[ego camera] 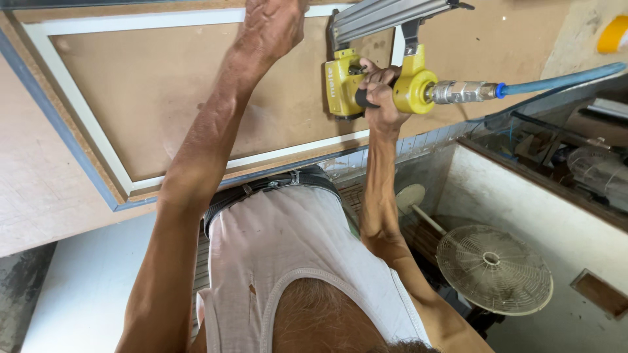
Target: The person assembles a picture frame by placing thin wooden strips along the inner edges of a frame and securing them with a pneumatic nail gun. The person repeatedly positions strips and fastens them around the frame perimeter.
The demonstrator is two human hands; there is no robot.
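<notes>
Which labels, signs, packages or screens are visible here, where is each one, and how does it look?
Only one: raised lettering on the side of the yellow nail gun, gripped by the right hand, same yellow as the body.
No packages, signs or screens show.

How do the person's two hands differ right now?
The right hand is closed around the grip of the yellow nail gun, while the left hand holds no tool and presses on the brown board. The left hand reaches farther up the board, partly cut off by the frame's edge; the right hand shows whole. Both are bare and over the same board.
</notes>
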